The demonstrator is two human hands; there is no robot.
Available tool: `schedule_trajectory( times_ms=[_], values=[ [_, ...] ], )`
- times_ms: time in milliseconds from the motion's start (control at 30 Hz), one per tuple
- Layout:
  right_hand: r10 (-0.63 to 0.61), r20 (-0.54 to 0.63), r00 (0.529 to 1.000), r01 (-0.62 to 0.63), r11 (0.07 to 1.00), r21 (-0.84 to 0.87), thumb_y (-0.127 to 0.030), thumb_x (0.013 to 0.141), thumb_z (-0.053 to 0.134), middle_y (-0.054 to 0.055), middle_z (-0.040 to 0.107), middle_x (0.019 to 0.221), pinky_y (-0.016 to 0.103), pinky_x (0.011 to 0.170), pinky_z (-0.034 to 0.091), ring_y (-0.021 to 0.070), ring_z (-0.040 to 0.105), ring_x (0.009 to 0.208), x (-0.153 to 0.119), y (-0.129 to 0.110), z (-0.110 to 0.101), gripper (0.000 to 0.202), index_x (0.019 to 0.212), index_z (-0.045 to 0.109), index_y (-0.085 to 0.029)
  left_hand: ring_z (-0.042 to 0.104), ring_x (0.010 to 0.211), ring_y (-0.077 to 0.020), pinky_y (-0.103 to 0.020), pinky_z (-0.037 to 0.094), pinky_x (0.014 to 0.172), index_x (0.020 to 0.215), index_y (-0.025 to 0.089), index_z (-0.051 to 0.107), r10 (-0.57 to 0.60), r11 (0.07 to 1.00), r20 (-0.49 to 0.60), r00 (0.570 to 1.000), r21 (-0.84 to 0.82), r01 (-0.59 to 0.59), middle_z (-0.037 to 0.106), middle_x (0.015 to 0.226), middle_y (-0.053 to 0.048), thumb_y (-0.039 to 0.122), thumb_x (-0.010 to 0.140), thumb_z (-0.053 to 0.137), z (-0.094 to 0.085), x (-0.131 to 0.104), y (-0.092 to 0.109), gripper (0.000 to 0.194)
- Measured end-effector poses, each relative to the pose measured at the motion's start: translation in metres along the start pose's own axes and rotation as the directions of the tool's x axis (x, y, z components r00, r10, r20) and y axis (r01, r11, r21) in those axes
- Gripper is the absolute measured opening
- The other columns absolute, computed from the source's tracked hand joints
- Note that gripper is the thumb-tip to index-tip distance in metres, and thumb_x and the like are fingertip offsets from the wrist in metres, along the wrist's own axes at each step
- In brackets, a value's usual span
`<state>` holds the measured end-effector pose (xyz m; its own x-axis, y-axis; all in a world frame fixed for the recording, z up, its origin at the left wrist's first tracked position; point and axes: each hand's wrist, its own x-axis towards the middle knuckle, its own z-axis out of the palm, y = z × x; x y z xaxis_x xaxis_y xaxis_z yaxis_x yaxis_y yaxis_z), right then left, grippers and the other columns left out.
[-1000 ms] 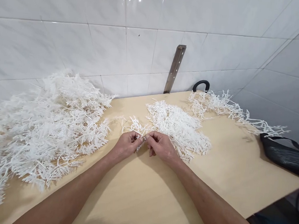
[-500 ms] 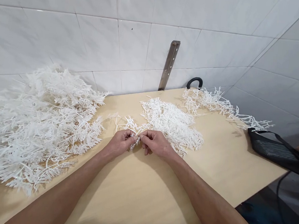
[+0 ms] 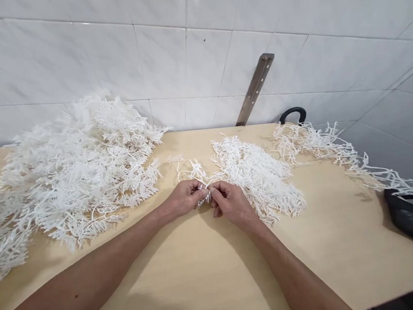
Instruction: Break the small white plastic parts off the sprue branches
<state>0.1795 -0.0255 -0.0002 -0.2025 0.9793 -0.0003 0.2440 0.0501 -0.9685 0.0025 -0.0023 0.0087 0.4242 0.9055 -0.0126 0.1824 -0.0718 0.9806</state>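
A white branched plastic sprig (image 3: 198, 171) is pinched between my two hands, just above the tabletop. My left hand (image 3: 187, 195) closes thumb and fingers on it from one side. From the other side my right hand (image 3: 230, 200) pinches it, with the fingertips of both hands almost touching. Short fine tips of the sprig poke out below the fingers; the exact grip points are partly hidden. Right behind my right hand lies a flat pile of small white sprigs (image 3: 255, 174). Left of my left hand rises a large heap of white bushy sprigs (image 3: 95, 173).
Bare-looking longer white stems (image 3: 324, 147) lie at the back right of the tan table (image 3: 194, 280). Behind them stands a black curved handle (image 3: 293, 114). A metal slotted bracket (image 3: 255, 89) leans on the tiled wall. A black mesh object (image 3: 410, 216) sits at the right edge.
The view has turned left, so everything appears farther right. Both hands keep their pinch on the sprig, with hardly any change in their pose.
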Motion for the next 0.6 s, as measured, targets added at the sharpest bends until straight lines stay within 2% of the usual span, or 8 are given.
schedule_trajectory(
  times_ms=[300,600],
  values=[
    [0.025,-0.005,1.000,-0.025,0.998,0.066,-0.054,0.089,0.057,-0.002,0.058,0.064,0.021,0.045,0.046,0.0099,0.058,0.045,0.0003,0.0031,-0.0016,0.037,0.087,0.062,-0.017,0.043,0.053,-0.0087,-0.023,0.035,0.052,0.072,0.017,0.053,0.007,0.999,-0.051,0.999,-0.036,-0.009,0.049,0.058,0.004,0.051,0.080,0.064,0.0007,0.0005,-0.0040,0.037],
    [0.029,-0.008,1.000,-0.028,0.998,0.065,-0.047,0.089,0.058,-0.003,0.060,0.064,0.022,0.046,0.049,0.0105,0.059,0.047,-0.0009,0.0026,-0.0008,0.031,0.092,0.064,-0.017,0.043,0.052,-0.0090,-0.023,0.035,0.052,0.071,0.017,0.051,0.005,1.000,-0.054,0.999,-0.018,-0.006,0.048,0.057,0.004,0.046,0.081,0.062,0.0006,-0.0005,-0.0016,0.033]
  ],
)
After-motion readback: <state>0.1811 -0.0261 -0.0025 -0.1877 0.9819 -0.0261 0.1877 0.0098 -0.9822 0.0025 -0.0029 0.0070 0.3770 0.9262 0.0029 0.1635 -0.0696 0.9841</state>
